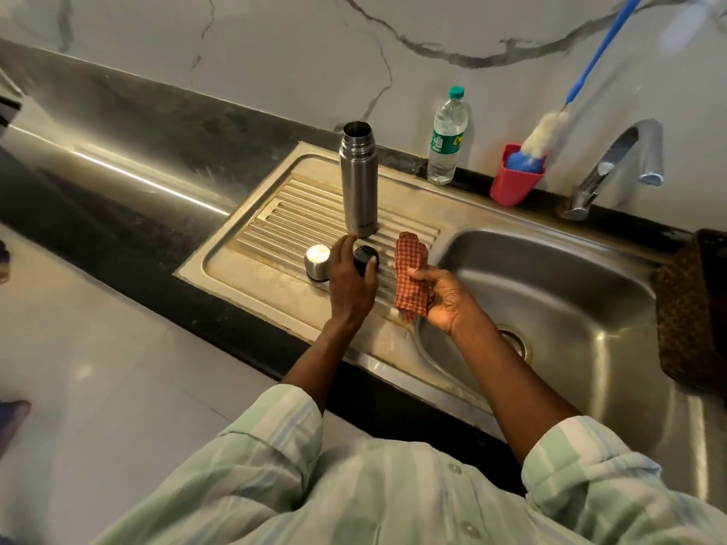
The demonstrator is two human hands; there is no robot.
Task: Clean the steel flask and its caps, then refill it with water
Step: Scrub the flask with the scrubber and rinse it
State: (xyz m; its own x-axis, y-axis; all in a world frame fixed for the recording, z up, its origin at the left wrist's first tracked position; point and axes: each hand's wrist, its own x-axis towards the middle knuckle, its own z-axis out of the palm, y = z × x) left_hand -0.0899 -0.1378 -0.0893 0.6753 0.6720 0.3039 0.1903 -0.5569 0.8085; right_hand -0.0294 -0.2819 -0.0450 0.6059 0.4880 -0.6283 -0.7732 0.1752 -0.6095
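The steel flask [358, 182] stands upright and uncapped on the ribbed drainboard [275, 230]. Its steel outer cap [317, 261] sits upside down on the drainboard, in front of the flask and to its left. Beside that cap lies the black inner cap [366, 258], and my left hand [351, 283] curls its fingers round it. My right hand [444, 298] grips a folded orange checked cloth [411, 281] above the edge between drainboard and sink.
The sink basin [570, 293] with its drain lies to the right, a tap [617, 167] behind it. A plastic water bottle [446, 137] and a pink holder [515, 179] with a blue-handled bottle brush [550, 131] stand by the wall. A woven mat [692, 308] lies at the right.
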